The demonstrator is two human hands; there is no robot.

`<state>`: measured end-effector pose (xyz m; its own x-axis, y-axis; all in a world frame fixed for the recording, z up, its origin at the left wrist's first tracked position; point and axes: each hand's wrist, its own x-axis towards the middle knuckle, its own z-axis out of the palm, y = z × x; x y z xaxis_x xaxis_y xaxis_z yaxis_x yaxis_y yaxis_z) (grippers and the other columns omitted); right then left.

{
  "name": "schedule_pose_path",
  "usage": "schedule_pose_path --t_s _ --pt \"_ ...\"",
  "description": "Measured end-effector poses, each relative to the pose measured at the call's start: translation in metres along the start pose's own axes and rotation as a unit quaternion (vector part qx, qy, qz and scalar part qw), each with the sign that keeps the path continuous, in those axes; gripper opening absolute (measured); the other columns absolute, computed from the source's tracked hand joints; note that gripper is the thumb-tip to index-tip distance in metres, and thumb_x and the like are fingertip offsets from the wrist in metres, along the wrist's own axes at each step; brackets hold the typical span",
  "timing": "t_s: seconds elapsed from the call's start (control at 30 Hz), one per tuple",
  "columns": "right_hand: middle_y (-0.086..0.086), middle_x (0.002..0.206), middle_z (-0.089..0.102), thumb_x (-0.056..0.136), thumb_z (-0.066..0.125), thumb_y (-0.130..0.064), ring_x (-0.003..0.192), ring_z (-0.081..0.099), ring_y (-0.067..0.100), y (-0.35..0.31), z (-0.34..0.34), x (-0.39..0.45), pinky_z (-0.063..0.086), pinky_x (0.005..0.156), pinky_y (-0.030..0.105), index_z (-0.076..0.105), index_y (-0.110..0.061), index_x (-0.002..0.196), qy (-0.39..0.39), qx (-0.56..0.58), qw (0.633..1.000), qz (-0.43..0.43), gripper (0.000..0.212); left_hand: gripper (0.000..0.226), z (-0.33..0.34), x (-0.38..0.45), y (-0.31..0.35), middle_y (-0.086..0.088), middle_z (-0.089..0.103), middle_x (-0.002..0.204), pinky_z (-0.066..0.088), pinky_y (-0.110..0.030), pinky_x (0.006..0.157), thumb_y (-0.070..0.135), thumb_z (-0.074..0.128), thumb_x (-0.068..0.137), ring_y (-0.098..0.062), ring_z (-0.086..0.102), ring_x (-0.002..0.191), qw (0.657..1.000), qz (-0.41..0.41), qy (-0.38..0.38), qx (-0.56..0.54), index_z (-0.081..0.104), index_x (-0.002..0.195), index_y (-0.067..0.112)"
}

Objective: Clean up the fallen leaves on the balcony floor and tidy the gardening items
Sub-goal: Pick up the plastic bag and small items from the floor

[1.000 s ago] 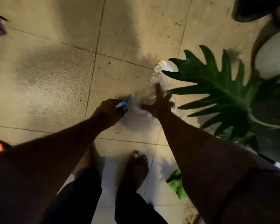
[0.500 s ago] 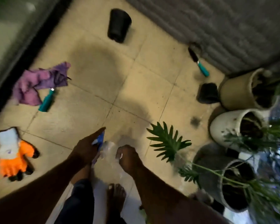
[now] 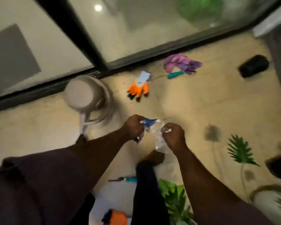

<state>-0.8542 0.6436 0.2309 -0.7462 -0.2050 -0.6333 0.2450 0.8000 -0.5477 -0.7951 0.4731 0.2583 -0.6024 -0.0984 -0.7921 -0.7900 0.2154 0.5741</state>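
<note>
A crumpled clear plastic bag (image 3: 158, 140) with a blue strip hangs between both hands above the tiled balcony floor (image 3: 193, 108). My left hand (image 3: 134, 127) grips the bag's blue-edged top corner. My right hand (image 3: 173, 135) pinches the other side of the bag's mouth. An orange and white garden glove (image 3: 139, 87) lies on the floor ahead. Farther off, a teal-handled tool (image 3: 175, 74) rests beside a purple cloth (image 3: 181, 63). A green split leaf (image 3: 239, 151) reaches in from the right.
A white standing fan (image 3: 86, 98) is close on the left by the glass sliding door (image 3: 88, 46). A black pot (image 3: 253, 65) lies tipped at the far right. Another teal tool (image 3: 128, 179), a second orange glove (image 3: 118, 217) and green plants (image 3: 175, 200) sit near my feet.
I have stood up and turned left toward the glass door. The bag has come off the floor and both hands now hold it up at its top.
</note>
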Motion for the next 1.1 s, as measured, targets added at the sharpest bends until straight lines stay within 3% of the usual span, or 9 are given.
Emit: schedule_pose_path --t_s 0.07,0.13,0.2,0.37,0.53,0.67,0.83,0.93,1.1 --pt "0.004 0.072 0.064 0.073 0.057 0.007 0.06 0.057 0.014 -0.022 0.047 -0.029 0.042 0.049 0.006 0.067 -0.007 0.074 -0.042 -0.003 0.999 0.007 0.017 0.02 -0.026 -0.037 -0.053 -0.012 0.061 0.06 0.053 -0.035 0.053 -0.003 0.046 0.079 -0.027 0.061 0.054 0.999 -0.037 0.037 -0.002 0.065 0.074 0.004" --pt "0.007 0.073 0.067 0.073 0.061 0.003 0.068 0.064 0.022 -0.038 0.088 -0.052 0.056 0.064 0.025 0.068 -0.009 0.071 -0.066 -0.011 0.998 -0.002 0.013 0.021 -0.046 -0.067 -0.099 -0.016 0.063 0.059 0.049 -0.026 0.054 -0.002 0.05 0.078 -0.022 0.059 0.051 0.997 -0.049 0.062 0.016 0.063 0.063 0.006" --pt "0.009 0.07 0.068 0.073 0.063 0.003 0.065 0.066 0.02 -0.064 0.143 -0.085 0.058 0.066 0.034 0.068 -0.01 0.069 -0.074 -0.007 0.997 -0.013 0.015 0.024 -0.073 -0.105 -0.155 -0.017 0.061 0.057 0.054 -0.034 0.052 -0.004 0.051 0.076 -0.018 0.056 0.048 0.995 -0.044 0.084 -0.014 0.059 0.057 0.007" --pt "0.01 0.066 0.063 0.076 0.059 0.012 0.042 0.057 0.003 -0.153 0.294 -0.203 0.048 0.043 0.019 0.065 0.0 0.079 -0.107 0.062 0.992 -0.015 0.014 0.018 -0.16 -0.215 -0.3 -0.018 0.067 0.071 0.055 -0.033 0.057 0.005 0.054 0.084 -0.024 0.068 0.062 0.971 -0.078 0.163 -0.16 0.066 0.07 0.005" --pt "0.009 0.098 0.068 0.083 0.067 -0.009 0.084 0.067 0.022 -0.251 0.45 -0.29 0.06 0.069 0.037 0.07 -0.013 0.095 -0.235 0.091 0.967 -0.034 0.013 0.018 -0.252 -0.311 -0.425 -0.017 0.069 0.072 0.054 -0.032 0.052 0.013 0.059 0.089 -0.025 0.066 0.062 0.898 -0.115 0.297 -0.304 0.068 0.073 0.014" --pt "0.002 0.081 0.07 0.089 0.065 -0.031 0.085 0.066 0.029 -0.319 0.567 -0.322 0.058 0.075 0.048 0.073 -0.023 0.075 -0.284 0.052 0.954 -0.075 0.018 0.016 -0.318 -0.349 -0.514 -0.014 0.073 0.087 0.056 -0.033 0.071 0.009 0.061 0.087 -0.018 0.066 0.077 0.83 -0.134 0.4 -0.365 0.075 0.096 0.009" --pt "0.009 0.077 0.065 0.087 0.063 -0.004 0.073 0.062 0.027 -0.404 0.684 -0.342 0.06 0.067 0.04 0.066 -0.003 0.08 -0.374 0.029 0.919 -0.118 0.007 0.018 -0.397 -0.374 -0.599 -0.008 0.072 0.083 0.043 -0.013 0.061 0.022 0.061 0.083 -0.014 0.062 0.077 0.75 -0.166 0.486 -0.416 0.074 0.089 0.011" --pt "0.011 0.089 0.059 0.08 0.065 0.007 0.079 0.058 0.026 -0.443 0.756 -0.338 0.058 0.062 0.042 0.058 -0.011 0.086 -0.433 0.022 0.886 -0.161 0.02 0.034 -0.453 -0.375 -0.65 -0.007 0.072 0.084 0.048 -0.027 0.072 0.036 0.054 0.069 -0.023 0.066 0.085 0.704 -0.206 0.527 -0.428 0.073 0.087 0.014" --pt "-0.001 0.098 0.063 0.076 0.068 0.009 0.085 0.062 0.023 -0.485 0.869 -0.326 0.056 0.071 0.043 0.061 -0.024 0.095 -0.461 -0.027 0.866 -0.19 0.038 0.009 -0.52 -0.366 -0.735 -0.01 0.071 0.083 0.051 -0.032 0.07 0.018 0.063 0.081 -0.027 0.066 0.08 0.63 -0.232 0.566 -0.478 0.071 0.085 0.016"
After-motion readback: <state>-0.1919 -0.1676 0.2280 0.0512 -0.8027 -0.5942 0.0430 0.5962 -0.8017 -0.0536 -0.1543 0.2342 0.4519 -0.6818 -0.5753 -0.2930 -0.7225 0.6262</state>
